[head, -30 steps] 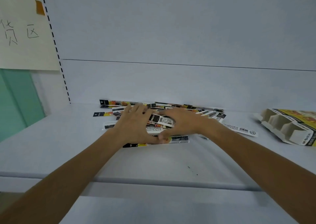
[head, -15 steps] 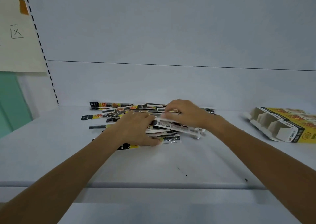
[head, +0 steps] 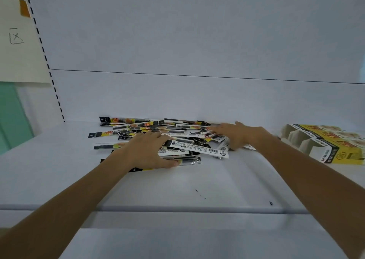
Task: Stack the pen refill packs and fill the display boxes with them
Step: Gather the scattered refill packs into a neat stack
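L hand [head: 147, 150] flat, fingers straight, pressing refill packs [head: 194, 147] on shelf [head: 177, 183]. R hand [head: 240, 135] blurred, fingers stretched over pile, gripping nothing. Display box [head: 324, 146] well to right.

head cam | faces forward-down | close over shelf [head: 59, 179]

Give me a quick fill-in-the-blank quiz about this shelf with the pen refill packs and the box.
1. The yellow display box lies to the ____ of the refill packs.
2. Its visible compartments are ____.
3. The paper sign hangs to the ____ of the packs.
Missing words: right; empty; left.
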{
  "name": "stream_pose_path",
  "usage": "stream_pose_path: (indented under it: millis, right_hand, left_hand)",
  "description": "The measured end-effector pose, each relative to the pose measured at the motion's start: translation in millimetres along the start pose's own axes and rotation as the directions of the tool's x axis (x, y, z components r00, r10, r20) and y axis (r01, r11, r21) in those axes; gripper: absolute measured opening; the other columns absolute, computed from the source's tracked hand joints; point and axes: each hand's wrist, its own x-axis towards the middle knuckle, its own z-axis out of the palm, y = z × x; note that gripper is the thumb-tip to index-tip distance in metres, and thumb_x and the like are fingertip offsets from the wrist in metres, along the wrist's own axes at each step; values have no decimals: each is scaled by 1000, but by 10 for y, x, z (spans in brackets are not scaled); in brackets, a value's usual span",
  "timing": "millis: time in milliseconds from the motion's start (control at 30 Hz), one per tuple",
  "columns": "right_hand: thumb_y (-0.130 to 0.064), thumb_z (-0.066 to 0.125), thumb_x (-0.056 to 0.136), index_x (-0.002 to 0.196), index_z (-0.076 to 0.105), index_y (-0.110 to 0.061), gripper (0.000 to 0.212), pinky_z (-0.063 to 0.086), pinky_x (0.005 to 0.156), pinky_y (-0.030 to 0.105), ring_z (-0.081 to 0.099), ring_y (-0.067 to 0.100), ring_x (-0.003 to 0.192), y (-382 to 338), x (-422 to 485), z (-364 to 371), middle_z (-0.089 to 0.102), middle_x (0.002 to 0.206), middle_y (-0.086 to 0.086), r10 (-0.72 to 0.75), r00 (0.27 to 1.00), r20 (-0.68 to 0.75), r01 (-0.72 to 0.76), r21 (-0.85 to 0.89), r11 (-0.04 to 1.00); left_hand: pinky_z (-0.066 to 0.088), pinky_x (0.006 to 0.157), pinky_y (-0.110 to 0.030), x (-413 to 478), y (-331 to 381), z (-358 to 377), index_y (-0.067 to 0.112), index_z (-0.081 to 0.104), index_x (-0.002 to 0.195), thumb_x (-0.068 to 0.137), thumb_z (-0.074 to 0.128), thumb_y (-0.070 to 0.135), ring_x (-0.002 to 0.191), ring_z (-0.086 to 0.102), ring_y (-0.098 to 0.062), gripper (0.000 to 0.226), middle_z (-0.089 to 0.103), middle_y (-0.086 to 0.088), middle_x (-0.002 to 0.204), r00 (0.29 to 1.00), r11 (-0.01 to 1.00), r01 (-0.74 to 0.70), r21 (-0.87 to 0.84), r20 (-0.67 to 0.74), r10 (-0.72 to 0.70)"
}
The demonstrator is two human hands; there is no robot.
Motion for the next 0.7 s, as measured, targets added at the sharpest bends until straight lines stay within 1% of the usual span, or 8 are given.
stream_pose_path:
  millis: [67, 133, 233, 300, 367, 533, 600, 700]
  right_hand:
    - [-7, 56, 81, 147, 7, -37, 88, 23, 110, 44, 20, 24, 140, -26, 46, -27, 20, 153, -3, 15, 1000, -25, -14, 41, 999]
    - [-13, 60, 82, 143, 28, -30, 72, 35, 95, 36, 36, 23, 126, -81, 66, -57, 39, 136, 2, -11, 994, -107, 15, 36, 999]
    - [-19, 61, 82, 109, 59, -19, 27, 36, 66, 24, 48, 20, 95, -127, 113, -34, 45, 100, 1, -49, 966, -252, 76, 98, 992]
    - [-24, 56, 85, 86, 58, -17, 7, 33, 60, 27, 48, 20, 83, -131, 109, -14, 42, 92, 1, -28, 945, -326, 87, 168, 982]
    - [-25, 52, 88, 73, 46, -21, 17, 33, 63, 29, 47, 21, 77, -113, 82, -34, 41, 92, 2, 1, 919, -394, 94, 223, 970]
    - [-25, 48, 92, 98, 43, -12, 15, 32, 64, 29, 45, 22, 75, -25, -52, -170, 47, 86, 1, 39, 839, -542, 46, 142, 989]
    - [-27, 52, 91, 102, 47, -11, 20, 33, 62, 29, 47, 22, 76, 34, -127, -201, 50, 85, 2, 54, 868, -494, 60, 213, 975]
    - [-29, 66, 83, 85, 48, -14, 23, 33, 57, 26, 48, 20, 77, 107, -193, -119, 50, 80, 1, 37, 959, -281, 53, 305, 951]
  left_hand:
    - [35, 100, -34, -13, 12, 12, 29, 27, 142, 70, 34, 84, 117, 43, -16, 91, 48, 5, 129, 1000, 1000, -5, -3, -8, 5]
    - [35, 100, -35, -33, 20, 25, 30, 27, 142, 69, 32, 84, 117, 43, -15, 91, 48, 6, 129, 1000, 1000, -2, -2, -14, 2]
    - [32, 103, -37, -71, 35, 38, 32, 25, 142, 68, 29, 83, 121, 41, -15, 90, 46, 8, 132, 1000, 1000, 1, 0, -23, -1]
    - [31, 105, -38, -97, 48, 44, 33, 24, 143, 62, 20, 87, 122, 39, -15, 97, 44, 9, 135, 1000, 1000, 1, 12, -25, -1]
    - [30, 106, -38, -102, 49, 55, 33, 24, 142, 55, 11, 89, 122, 39, -14, 104, 43, 10, 135, 999, 1000, 1, 24, -36, 0]
    - [27, 106, -38, -108, 42, 94, 35, 24, 142, 55, 8, 90, 123, 39, -13, 104, 43, 10, 135, 997, 1000, -7, 25, -75, 9]
    - [27, 105, -38, -119, 38, 102, 34, 24, 142, 52, 7, 95, 122, 40, -13, 109, 44, 10, 134, 996, 1000, -14, 20, -85, 15]
    - [28, 103, -37, -133, 32, 102, 35, 25, 141, 47, -4, 94, 119, 41, -14, 115, 45, 10, 132, 994, 1000, -24, 16, -106, 25]
